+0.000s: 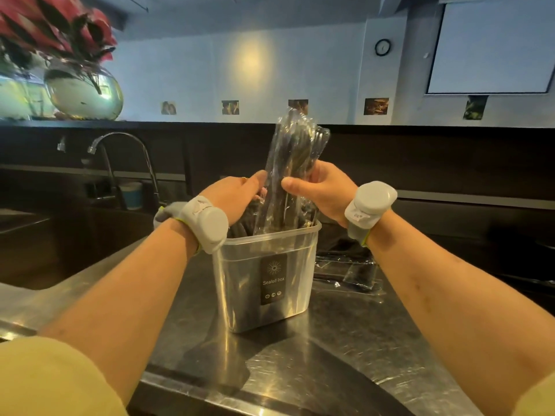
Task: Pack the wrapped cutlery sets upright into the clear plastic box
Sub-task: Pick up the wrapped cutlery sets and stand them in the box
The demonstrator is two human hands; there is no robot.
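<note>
Wrapped cutlery set [295,151], gripped by right hand [326,190], entering clear plastic box [240,280] upright; left hand [237,193] finger state hidden; next, likely push down.

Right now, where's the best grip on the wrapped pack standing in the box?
Its middle, above the box rim, from the right, as the right hand does. The pack stands upright, foot inside the box; the left hand fills the left side.

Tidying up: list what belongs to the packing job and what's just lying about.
Job: clear plastic box; clear-wrapped dark cutlery set gripped upright by right hand; wrapped sets lying on steel counter.
Idle: curved chrome tap; round glass flower vase; wall clock.
</note>
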